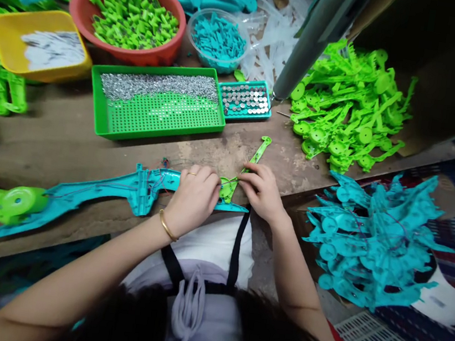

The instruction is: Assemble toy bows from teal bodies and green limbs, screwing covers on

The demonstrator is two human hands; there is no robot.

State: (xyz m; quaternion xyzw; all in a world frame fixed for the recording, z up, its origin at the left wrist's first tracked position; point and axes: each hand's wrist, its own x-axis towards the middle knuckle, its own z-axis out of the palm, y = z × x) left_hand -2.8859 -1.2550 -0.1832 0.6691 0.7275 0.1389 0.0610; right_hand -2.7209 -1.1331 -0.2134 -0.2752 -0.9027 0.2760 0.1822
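Note:
A long blue plastic part [99, 187] lies along the table's front edge, thin wires running over it and a green piece with a round hub [17, 204] at its left end. My left hand [194, 197] is closed over the blue part's right portion. Between my hands a green plastic arm [259, 152] slants up and away from the blue part. The fingers of my right hand [261, 189] are pinched at the lower part of that green arm, beside a thin wire.
Behind my hands stand a green tray [157, 134] of small metal pieces and a small teal tray [248, 116] of round pieces. Farther back are a red bowl [180, 35] and a yellow bowl [7, 41]. Green parts [353, 109] and blue parts [369, 239] are heaped right, near a grey post [316, 37].

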